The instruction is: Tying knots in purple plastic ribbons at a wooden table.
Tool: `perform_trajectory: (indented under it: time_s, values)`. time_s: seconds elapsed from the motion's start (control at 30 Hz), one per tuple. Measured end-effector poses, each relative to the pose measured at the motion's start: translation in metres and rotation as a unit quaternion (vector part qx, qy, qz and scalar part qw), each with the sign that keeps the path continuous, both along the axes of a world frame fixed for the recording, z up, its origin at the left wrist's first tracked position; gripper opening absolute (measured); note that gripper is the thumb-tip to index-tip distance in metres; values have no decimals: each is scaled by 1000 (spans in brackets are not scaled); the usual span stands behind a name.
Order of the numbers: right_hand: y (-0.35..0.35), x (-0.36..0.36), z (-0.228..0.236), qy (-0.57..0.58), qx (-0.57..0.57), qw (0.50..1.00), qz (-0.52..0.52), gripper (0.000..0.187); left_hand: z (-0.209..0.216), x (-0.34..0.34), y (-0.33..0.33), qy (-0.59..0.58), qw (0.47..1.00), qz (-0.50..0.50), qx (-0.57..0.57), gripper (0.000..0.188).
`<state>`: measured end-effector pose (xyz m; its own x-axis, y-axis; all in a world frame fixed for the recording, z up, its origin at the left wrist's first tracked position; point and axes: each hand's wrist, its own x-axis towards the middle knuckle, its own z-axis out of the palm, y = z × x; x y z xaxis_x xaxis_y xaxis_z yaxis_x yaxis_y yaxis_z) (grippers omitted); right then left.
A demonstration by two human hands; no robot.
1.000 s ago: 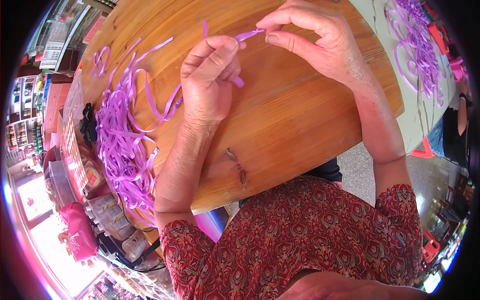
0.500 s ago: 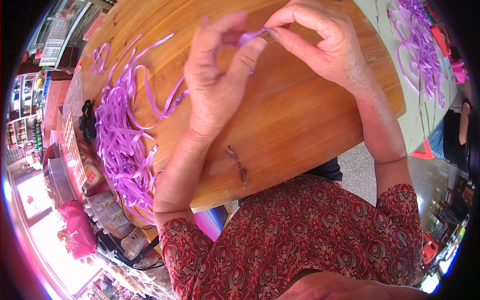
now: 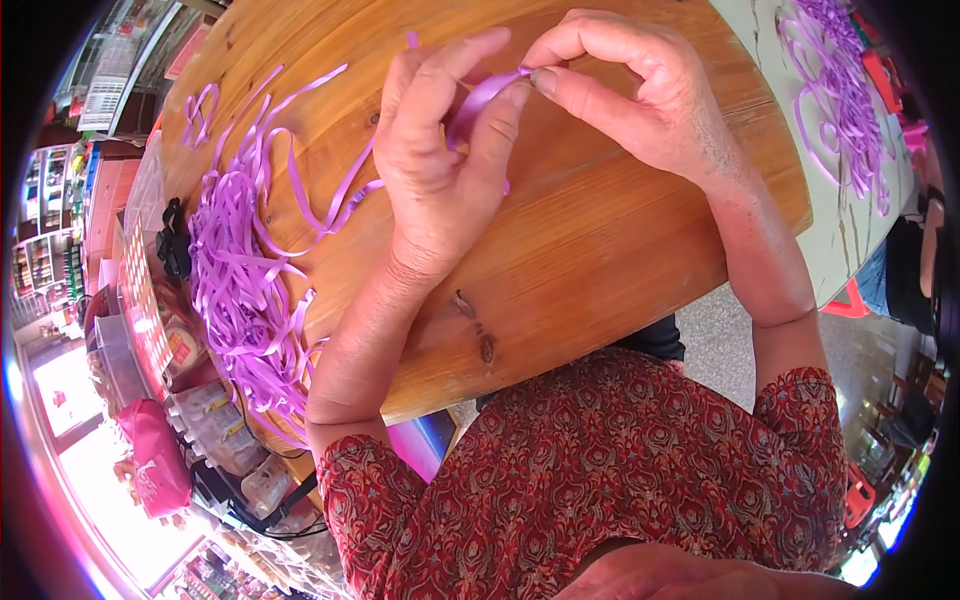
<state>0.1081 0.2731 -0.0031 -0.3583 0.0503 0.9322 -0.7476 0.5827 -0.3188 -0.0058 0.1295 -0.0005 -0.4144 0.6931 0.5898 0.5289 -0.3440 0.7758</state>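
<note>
A narrow purple ribbon (image 3: 485,101) is stretched between my hands above the wooden table. My right hand (image 3: 648,100) pinches it at a small bunched spot between thumb and forefinger. My left hand (image 3: 445,150) has the ribbon running between its thumb and bent fingers, with the thumb tip close to the right hand's pinch; the inside of its grip is partly hidden. Short bits of ribbon show behind the left hand. To the left lies a big tangled heap of purple ribbon (image 3: 240,270), with loose strands trailing toward my left wrist.
The wooden table (image 3: 600,240) has a curved edge in front of me. On a pale table (image 3: 770,60) at the right lies another purple ribbon pile (image 3: 840,100). Clear plastic boxes (image 3: 215,425) and a pink pouch (image 3: 158,460) stand at the left. Another person's arm shows at far right.
My left hand has turned slightly and moved a little right and down, its fingers less blurred. More of the ribbon shows between the hands. The right hand has shifted only slightly.
</note>
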Motion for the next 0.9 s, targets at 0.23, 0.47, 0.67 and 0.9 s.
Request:
perform_trajectory:
  time_s: [0.23, 0.47, 0.67, 0.9]
  values:
    - [2, 4, 2, 37, 139, 979, -144, 10, 1, -3, 0, 258, 963, 60, 56, 27]
    - [1, 7, -2, 27, 188, 959, -211, 11, -2, -4, 4, 357, 927, 91, 62, 20]
    - [-17, 1, -5, -10, 81, 984, -157, 10, 0, -5, 3, 389, 914, 87, 69, 16]
    - [-14, 4, -10, -25, 36, 991, -126, 8, -3, 5, 0, 65, 998, 21, -10, 7]
